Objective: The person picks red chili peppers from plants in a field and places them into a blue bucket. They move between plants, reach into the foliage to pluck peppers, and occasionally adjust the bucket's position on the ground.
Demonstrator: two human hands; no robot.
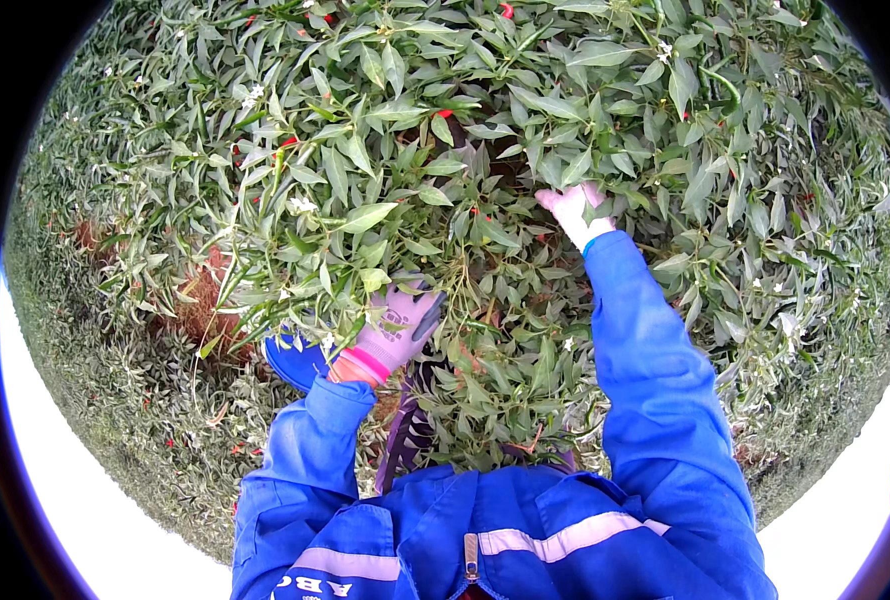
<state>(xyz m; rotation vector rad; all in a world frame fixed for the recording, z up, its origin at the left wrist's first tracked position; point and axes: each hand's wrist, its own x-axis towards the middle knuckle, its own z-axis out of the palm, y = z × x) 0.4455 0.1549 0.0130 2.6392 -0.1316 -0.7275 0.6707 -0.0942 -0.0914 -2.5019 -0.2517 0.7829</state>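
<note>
Dense chili pepper plants point(490, 247) fill the space before me, with white flowers and slender pods among the leaves. My left hand point(400, 322), in a pale purple work glove with a pink cuff, lies against the foliage at centre left; leaves cover its fingertips, so its grip is unclear. My right hand point(576, 210), also gloved, reaches into the leaves farther up; its fingers are partly hidden. A red chili point(442, 114) shows above and between the hands. Green chilies point(722, 86) hang at upper right.
A blue container point(295, 360), partly hidden by leaves, stands beside my left wrist. Reddish bare soil point(209, 300) shows between plants on the left. More red chilies point(289, 141) dot the foliage. Purple patterned cloth point(407, 427) is visible below my left hand.
</note>
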